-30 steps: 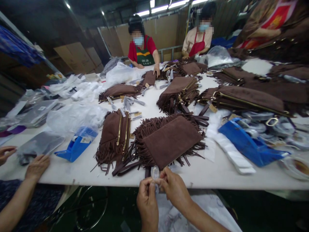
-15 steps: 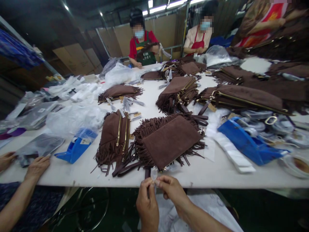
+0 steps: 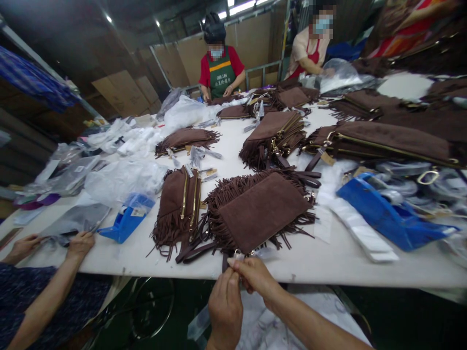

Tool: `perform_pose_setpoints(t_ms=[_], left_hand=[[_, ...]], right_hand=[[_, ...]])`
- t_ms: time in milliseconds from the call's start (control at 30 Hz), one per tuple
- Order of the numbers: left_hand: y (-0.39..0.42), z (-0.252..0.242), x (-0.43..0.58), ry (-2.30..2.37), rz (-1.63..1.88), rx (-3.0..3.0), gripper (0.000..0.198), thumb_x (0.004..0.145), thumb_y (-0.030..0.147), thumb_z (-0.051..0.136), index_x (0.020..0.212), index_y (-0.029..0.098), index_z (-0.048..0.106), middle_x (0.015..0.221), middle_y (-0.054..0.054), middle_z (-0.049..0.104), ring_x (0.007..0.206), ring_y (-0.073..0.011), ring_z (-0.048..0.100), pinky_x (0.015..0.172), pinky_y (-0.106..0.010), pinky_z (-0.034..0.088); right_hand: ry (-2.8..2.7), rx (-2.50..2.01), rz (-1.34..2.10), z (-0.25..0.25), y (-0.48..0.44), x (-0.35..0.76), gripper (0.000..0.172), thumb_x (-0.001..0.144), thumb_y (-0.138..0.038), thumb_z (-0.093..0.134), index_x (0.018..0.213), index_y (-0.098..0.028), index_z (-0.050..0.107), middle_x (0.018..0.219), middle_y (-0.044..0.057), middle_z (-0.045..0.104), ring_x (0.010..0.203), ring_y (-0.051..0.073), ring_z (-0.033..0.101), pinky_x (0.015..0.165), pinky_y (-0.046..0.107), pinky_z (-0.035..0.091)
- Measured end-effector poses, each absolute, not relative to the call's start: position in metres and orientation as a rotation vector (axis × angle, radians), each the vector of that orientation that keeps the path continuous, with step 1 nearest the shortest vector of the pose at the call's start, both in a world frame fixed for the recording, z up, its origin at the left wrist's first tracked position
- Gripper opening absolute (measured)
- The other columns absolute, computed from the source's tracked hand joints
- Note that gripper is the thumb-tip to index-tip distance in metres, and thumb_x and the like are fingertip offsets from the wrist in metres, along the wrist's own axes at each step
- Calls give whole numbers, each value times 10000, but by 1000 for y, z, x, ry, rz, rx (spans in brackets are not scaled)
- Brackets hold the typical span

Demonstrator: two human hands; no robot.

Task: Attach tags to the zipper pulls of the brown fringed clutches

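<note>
A dark brown fringed suede bag [image 3: 264,214] lies flat on the table's near edge, its gold zip toward me. Both my hands meet at its near corner, by a small metal clasp [image 3: 238,253] with clear plastic around it. My left hand [image 3: 226,301] is closed, fingertips pinched together just below the clasp. Thumb and fingers of my right hand [image 3: 255,274] pinch at the same spot from the right. The fingers cover most of the plastic between them. A dark strap hangs beside the clasp. Left of my left hand, a clear plastic strip [image 3: 199,323] shows below the table edge.
Another fringed bag [image 3: 178,204] lies to the left, with stacked bags [image 3: 272,133] behind. Blue tape dispensers [image 3: 127,218] stand on both sides. White strips [image 3: 365,233] lie right. A co-worker's hands [image 3: 78,243] handle a plastic bag at left. Other people work across the table.
My hands have moved slightly up toward the bag, the right now more over the clasp and hiding the plastic. The view has shifted a little. The co-worker opposite has lowered a brown item.
</note>
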State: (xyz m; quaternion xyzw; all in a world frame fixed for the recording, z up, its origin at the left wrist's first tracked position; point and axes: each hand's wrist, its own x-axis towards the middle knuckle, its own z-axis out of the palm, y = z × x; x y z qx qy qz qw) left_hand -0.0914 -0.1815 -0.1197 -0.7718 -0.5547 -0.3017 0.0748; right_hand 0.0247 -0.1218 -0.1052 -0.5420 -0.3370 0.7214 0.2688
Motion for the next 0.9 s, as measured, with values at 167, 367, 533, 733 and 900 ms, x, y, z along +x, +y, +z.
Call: perform_pose_setpoints(t_ms=[167,367,533,733,900], left_hand=[[-181,-105,-86,-1760,-884,-2316,161,909,100,486,1001,155,607,940,-87,702,904,-190,676,813,-292,530],[-181,-96,-81,-1852,-781,-2304,183,933,155,449,929,173,631,814,-56,690,755,-174,671,690,-255,495],[-179,-92,-77,-2348,-1090,-2162,187,920,296,492,887,204,651,805,-28,705,729,-169,659,686,-242,467],[-165,-79,-77,-3107,-1447,-1741,197,776,346,641,673,178,643,594,15,643,600,-159,578,603,-228,413],[-149,-75,-91,-3479,-1746,-1676,164,665,283,687,608,155,602,562,0,602,557,-150,544,554,-233,401]], right_hand=[[-911,-1417,1896,-114,-125,20,494,712,-646,582,557,-187,484,382,-49,422,325,75,365,321,200,255],[-777,-1338,1964,-116,-129,24,457,725,-626,590,653,-183,506,411,-61,458,340,73,393,340,184,320],[-709,-1331,1950,-115,-130,22,443,713,-612,595,664,-183,498,405,-71,454,335,72,400,351,191,359],[-771,-1407,1879,-116,-133,21,353,756,-519,562,663,-185,494,387,-69,470,313,85,425,345,196,359],[-820,-1359,1861,-116,-134,24,332,753,-502,543,673,-183,499,385,-73,469,311,83,428,347,191,348]])
